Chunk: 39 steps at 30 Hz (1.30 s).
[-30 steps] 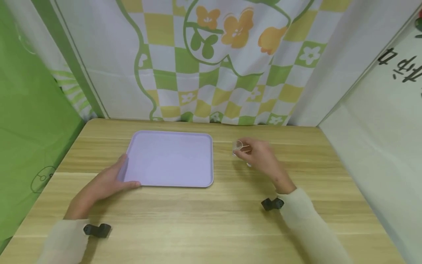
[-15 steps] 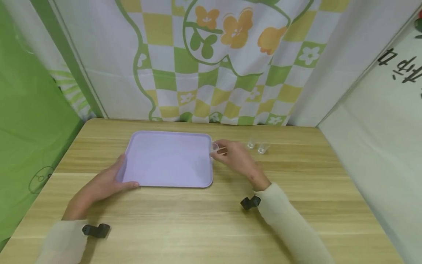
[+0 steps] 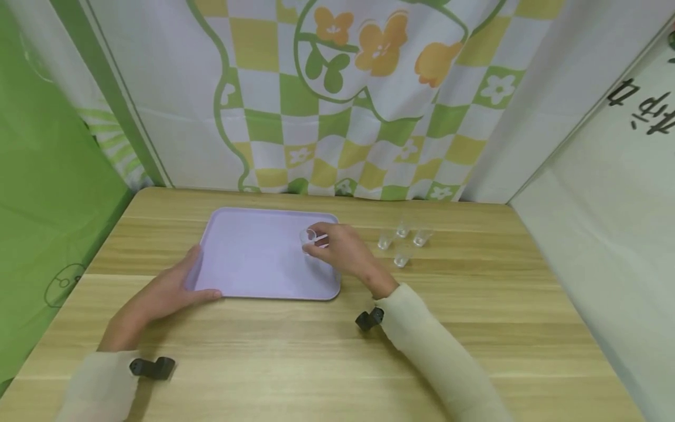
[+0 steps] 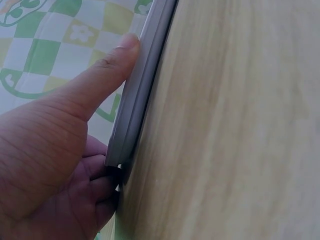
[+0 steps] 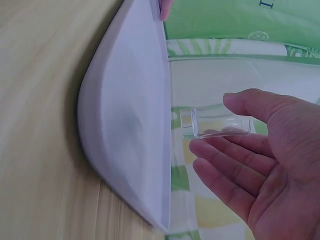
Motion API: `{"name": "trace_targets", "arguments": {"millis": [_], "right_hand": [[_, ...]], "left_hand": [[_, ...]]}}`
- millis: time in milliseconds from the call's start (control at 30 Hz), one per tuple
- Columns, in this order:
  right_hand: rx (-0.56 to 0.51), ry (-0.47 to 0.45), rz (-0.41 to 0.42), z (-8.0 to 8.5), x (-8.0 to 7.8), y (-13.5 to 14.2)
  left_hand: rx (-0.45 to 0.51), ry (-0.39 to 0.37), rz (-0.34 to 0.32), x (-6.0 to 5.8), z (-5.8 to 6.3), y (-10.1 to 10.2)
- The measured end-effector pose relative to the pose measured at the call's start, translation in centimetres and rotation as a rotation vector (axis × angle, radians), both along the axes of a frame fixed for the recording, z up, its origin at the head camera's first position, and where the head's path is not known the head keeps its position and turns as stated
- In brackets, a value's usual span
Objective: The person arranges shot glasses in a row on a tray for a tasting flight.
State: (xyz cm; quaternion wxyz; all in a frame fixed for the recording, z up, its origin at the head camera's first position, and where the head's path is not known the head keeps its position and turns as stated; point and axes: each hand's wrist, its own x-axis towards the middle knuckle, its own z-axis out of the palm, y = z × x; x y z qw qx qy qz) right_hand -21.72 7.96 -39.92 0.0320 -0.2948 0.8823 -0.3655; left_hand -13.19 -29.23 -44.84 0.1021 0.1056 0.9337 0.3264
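Over the right part of a pale purple tray [image 3: 253,258], my right hand [image 3: 348,252] pinches a small clear shot glass [image 3: 305,239] between thumb and fingers. In the right wrist view the glass [image 5: 217,124] lies sideways to the camera, its thick base pointing at the tray [image 5: 132,120] and apart from it. My left hand [image 3: 163,293] grips the tray's near left corner, the thumb along the front edge and the fingers at the left side. The left wrist view shows that thumb [image 4: 107,72] against the tray's rim [image 4: 137,90].
Several more clear shot glasses [image 3: 402,259] stand on the wooden table [image 3: 295,363], right of the tray. A checked, flowered curtain [image 3: 348,135] hangs behind the table's back edge. A green cloth [image 3: 47,176] is on the left, a white wall [image 3: 606,234] on the right.
My right hand has carried the shot glass leftward from the cluster, past the tray's right rim and over the tray. More of the standing glasses now show. My left hand stays put.
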Motion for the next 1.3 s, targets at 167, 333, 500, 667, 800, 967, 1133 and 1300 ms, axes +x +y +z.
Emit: {"name": "trace_targets", "arguments": {"millis": [167, 333, 500, 667, 800, 967, 1133, 1300], "right_hand": [[-0.007, 0.010, 0.050, 0.0, -0.4, -1.8], [0.001, 0.034, 0.076, 0.0, -0.6, -3.2], [0.005, 0.021, 0.083, 0.1, -0.9, -4.7], [0.004, -0.029, 0.051, -0.4, -1.0, -6.3], [-0.022, -0.051, 0.039, -0.5, -1.0, -7.5], [-0.031, -0.060, 0.034, -0.7, -1.0, -9.2], [-0.019, -0.044, 0.019, -1.0, -1.3, -10.9], [-0.025, -0.054, 0.014, -1.4, -1.4, -12.3]], "left_hand": [[0.001, 0.005, -0.005, -0.1, -0.1, -0.1], [-0.017, 0.005, -0.002, -0.2, -0.2, -0.1], [-0.032, 0.019, 0.001, -0.3, -0.1, 0.1], [-0.041, 0.014, 0.017, -0.3, -0.1, 0.2], [-0.052, -0.006, 0.033, -0.3, 0.1, 0.3], [-0.051, -0.017, 0.035, -0.4, 0.2, 0.5], [-0.051, -0.011, 0.029, -0.5, 0.3, 0.4], [-0.048, -0.016, 0.035, -0.4, 0.3, 0.4]]}}
